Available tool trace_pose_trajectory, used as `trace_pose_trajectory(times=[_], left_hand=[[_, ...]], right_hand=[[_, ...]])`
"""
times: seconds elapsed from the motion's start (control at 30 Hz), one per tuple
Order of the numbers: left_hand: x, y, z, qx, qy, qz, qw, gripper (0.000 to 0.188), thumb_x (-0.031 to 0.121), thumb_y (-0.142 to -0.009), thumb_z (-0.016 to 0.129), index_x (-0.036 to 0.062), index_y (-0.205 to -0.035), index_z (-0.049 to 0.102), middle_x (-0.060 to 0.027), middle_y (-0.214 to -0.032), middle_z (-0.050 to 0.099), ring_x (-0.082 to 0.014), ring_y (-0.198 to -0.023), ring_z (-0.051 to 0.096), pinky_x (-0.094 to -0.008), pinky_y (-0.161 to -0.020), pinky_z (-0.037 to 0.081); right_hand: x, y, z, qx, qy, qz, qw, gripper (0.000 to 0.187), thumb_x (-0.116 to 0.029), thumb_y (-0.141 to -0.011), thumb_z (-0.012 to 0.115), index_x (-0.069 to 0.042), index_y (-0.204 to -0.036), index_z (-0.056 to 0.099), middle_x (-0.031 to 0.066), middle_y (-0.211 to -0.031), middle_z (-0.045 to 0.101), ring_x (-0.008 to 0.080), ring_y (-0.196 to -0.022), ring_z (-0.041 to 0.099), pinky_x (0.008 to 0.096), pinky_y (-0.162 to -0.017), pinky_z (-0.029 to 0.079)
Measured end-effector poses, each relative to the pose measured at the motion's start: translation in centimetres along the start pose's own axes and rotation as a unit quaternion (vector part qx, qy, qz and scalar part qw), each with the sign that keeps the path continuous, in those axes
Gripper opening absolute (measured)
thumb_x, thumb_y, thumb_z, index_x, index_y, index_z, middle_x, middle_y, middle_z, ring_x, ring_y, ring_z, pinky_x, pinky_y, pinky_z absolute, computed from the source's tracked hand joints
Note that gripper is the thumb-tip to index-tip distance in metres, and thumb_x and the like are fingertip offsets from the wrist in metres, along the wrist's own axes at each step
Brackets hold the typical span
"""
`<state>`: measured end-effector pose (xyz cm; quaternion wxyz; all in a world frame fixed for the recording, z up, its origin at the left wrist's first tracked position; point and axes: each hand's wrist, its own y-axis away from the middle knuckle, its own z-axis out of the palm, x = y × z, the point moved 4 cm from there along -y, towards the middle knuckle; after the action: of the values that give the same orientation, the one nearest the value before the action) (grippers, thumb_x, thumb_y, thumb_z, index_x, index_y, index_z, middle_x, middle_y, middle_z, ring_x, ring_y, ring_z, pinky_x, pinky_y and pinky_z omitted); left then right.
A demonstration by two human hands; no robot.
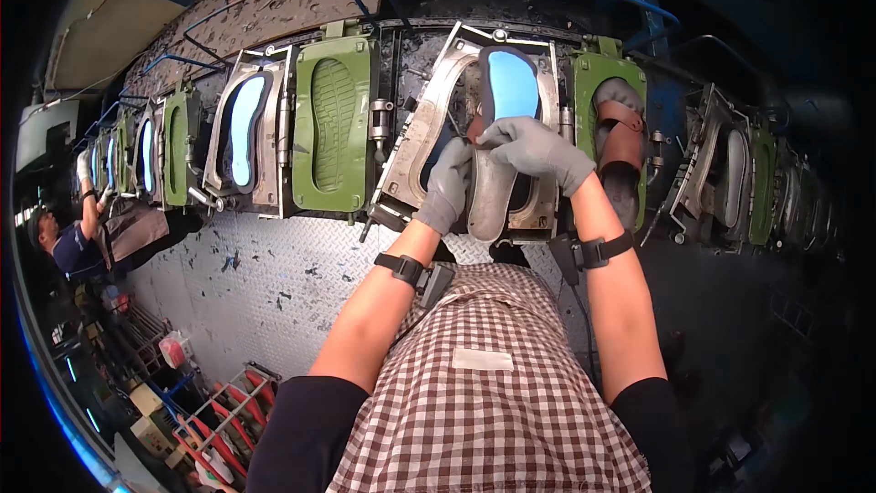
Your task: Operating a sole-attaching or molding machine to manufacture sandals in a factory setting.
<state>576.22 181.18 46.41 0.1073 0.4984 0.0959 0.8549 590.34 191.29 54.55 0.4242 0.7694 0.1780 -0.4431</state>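
Observation:
In front of me a metal shoe mould (415, 151) lies hinged apart. A grey foot-shaped last (490, 203) points toward me over it, and a blue-topped, dark-edged sole (511, 82) lies at its far end. My right hand (540, 152), in a grey glove, bends over the last with finger and thumb pinched at a small reddish-brown strap piece (475, 128). My left hand (447, 186), gloved too, presses against the last's left side with its fingers closed. What sits between the left fingertips is hidden.
Green mould halves (335, 123) stand to the left, and another (587, 68) at right bears a brown-strapped sandal (623, 128) on a last. More moulds line the curved bench. A co-worker (78, 237) works at far left. Red-handled items on a rack (237, 411) stand lower left.

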Motion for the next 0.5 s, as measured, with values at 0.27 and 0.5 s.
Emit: trace_pose_trajectory(times=[0.27,0.5], left_hand=[[1.4,-2.4,0.1,0.043,-0.096,0.007,0.994,0.065,0.041,-0.098,0.063,0.0033,-0.148,0.043,-0.0102,-0.137,0.056,-0.0215,-0.127,0.052,-0.0383,-0.112,0.039],[3.8,-3.5,2.5,0.078,0.003,-0.023,0.997,0.064,0.014,-0.09,0.073,0.0017,-0.146,0.046,-0.0125,-0.13,0.062,-0.022,-0.114,0.062,-0.0355,-0.099,0.052]], right_hand=[[-2.5,9.4,11.1,0.058,0.215,0.024,0.975,0.038,-0.029,-0.091,0.063,-0.014,-0.127,0.066,0.0115,-0.118,0.066,0.0327,-0.105,0.066,0.0429,-0.092,0.052],[3.6,8.0,7.5,0.318,0.025,0.159,0.934,0.065,-0.029,-0.094,0.058,-0.002,-0.151,0.041,0.0188,-0.129,0.061,0.032,-0.105,0.066,0.0442,-0.092,0.052]])
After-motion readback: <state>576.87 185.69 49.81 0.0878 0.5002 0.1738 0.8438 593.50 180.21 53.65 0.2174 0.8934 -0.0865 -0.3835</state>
